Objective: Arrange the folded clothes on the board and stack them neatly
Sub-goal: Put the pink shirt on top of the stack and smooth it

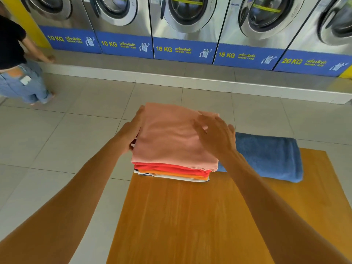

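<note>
A stack of folded clothes sits at the far left corner of the wooden board [190,216]. Its top piece is a salmon-pink garment [167,138]; below it lie red [171,168], orange and white folded pieces. My left hand [131,132] presses flat against the stack's left side, fingers straight along the pink edge. My right hand [215,134] rests on the top right of the pink garment with fingers spread. A folded blue towel [270,157] lies on the board just right of the stack.
A row of steel washing machines [182,25] on a raised step lines the far wall. Another person [17,60] in jeans bends at the far left. Pale floor tiles [57,140] surround the board.
</note>
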`<state>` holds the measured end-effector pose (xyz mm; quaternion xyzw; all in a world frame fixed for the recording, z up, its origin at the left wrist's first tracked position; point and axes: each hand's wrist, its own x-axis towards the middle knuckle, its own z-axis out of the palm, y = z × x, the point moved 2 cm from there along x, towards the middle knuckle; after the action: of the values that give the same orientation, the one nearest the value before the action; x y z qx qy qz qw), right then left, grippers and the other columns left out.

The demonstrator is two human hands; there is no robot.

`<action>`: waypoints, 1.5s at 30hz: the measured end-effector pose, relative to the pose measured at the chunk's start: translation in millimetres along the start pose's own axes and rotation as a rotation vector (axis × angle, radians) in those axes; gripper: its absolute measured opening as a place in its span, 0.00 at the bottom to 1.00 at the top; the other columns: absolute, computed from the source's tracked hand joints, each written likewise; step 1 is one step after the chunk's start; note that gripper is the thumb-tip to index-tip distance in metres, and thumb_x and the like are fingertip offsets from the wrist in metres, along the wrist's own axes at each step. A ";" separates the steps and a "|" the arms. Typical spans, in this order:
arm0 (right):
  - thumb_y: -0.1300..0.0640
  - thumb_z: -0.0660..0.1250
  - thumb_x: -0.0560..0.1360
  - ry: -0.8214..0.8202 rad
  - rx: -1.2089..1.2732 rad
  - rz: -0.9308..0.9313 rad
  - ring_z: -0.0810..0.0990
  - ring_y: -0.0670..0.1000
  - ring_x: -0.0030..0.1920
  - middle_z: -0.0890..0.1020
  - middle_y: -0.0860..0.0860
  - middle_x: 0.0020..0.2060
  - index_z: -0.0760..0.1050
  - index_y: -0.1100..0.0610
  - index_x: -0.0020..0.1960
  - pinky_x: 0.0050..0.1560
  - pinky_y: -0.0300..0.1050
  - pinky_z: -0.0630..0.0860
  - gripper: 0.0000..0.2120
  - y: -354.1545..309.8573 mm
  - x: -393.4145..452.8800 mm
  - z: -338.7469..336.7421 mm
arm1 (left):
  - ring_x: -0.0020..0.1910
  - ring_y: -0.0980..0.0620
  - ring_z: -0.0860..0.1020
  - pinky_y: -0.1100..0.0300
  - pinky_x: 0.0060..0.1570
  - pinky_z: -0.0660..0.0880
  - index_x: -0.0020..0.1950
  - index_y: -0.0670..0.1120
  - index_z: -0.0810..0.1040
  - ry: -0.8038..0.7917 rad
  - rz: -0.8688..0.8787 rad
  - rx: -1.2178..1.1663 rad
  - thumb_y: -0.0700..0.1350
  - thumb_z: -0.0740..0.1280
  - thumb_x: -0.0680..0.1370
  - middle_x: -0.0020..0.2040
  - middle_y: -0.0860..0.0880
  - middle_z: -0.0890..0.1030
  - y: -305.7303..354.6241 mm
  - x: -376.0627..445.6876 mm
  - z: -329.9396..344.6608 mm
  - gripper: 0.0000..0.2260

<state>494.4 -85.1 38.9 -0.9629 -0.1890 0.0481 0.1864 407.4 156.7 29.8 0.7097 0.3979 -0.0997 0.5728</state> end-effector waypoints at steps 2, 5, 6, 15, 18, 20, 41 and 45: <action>0.40 0.49 0.84 0.089 -0.005 0.016 0.60 0.56 0.79 0.70 0.51 0.76 0.68 0.49 0.75 0.76 0.65 0.56 0.25 3.8 -11.5 -5.6 | 0.56 0.43 0.75 0.41 0.60 0.70 0.65 0.41 0.71 0.339 0.200 0.383 0.65 0.57 0.78 0.62 0.42 0.76 8.4 3.5 -0.4 0.30; 0.49 0.49 0.86 0.066 -0.033 -0.041 0.51 0.55 0.82 0.59 0.53 0.81 0.61 0.53 0.79 0.79 0.61 0.48 0.23 -4.6 -11.8 3.4 | 0.80 0.42 0.53 0.34 0.72 0.40 0.75 0.44 0.66 0.463 0.699 0.769 0.48 0.56 0.83 0.79 0.41 0.59 31.3 -6.9 35.3 0.21; 0.51 0.49 0.86 0.056 -0.027 -0.071 0.49 0.54 0.82 0.56 0.52 0.82 0.58 0.54 0.80 0.80 0.59 0.46 0.23 -10.7 -9.2 7.5 | 0.80 0.44 0.49 0.37 0.72 0.36 0.76 0.46 0.66 0.391 0.829 0.798 0.48 0.54 0.84 0.81 0.43 0.56 36.5 -10.9 52.5 0.20; 0.45 0.39 0.85 -0.152 -0.102 0.135 0.41 0.52 0.82 0.46 0.49 0.83 0.42 0.53 0.83 0.79 0.62 0.38 0.28 16.4 2.0 23.5 | 0.80 0.48 0.40 0.45 0.77 0.39 0.81 0.51 0.41 0.158 0.646 0.973 0.57 0.42 0.84 0.82 0.47 0.41 15.3 15.5 72.7 0.27; 0.47 0.41 0.85 -0.145 -0.067 0.240 0.42 0.54 0.82 0.49 0.51 0.83 0.44 0.55 0.83 0.78 0.64 0.39 0.28 25.6 8.6 9.5 | 0.80 0.45 0.41 0.40 0.76 0.40 0.81 0.50 0.40 0.209 0.571 1.014 0.57 0.42 0.84 0.82 0.44 0.43 19.8 21.2 64.1 0.27; 0.48 0.41 0.85 -0.065 -0.055 0.124 0.41 0.53 0.82 0.46 0.50 0.82 0.45 0.52 0.83 0.78 0.62 0.38 0.27 6.9 9.7 10.6 | 0.80 0.46 0.41 0.41 0.76 0.40 0.81 0.50 0.41 0.204 0.690 0.969 0.57 0.42 0.83 0.82 0.45 0.43 22.0 17.8 70.0 0.27; 0.54 0.61 0.81 0.194 0.701 0.532 0.69 0.51 0.32 0.75 0.53 0.31 0.77 0.60 0.37 0.33 0.43 0.66 0.17 33.7 26.1 10.9 | 0.80 0.47 0.41 0.44 0.76 0.39 0.81 0.47 0.51 0.170 0.852 0.907 0.52 0.45 0.85 0.82 0.45 0.45 41.6 -0.6 67.1 0.25; 0.47 0.58 0.83 0.173 0.800 0.595 0.61 0.49 0.26 0.64 0.49 0.24 0.63 0.55 0.28 0.28 0.40 0.59 0.26 34.5 30.0 14.4 | 0.80 0.48 0.42 0.44 0.76 0.40 0.81 0.46 0.51 0.118 0.868 0.927 0.53 0.45 0.85 0.82 0.46 0.46 38.8 -3.2 88.7 0.25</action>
<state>531.7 -98.4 12.0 -0.8287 0.1429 0.0878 0.5340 459.5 75.0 31.4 0.9848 0.0203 0.0189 0.1716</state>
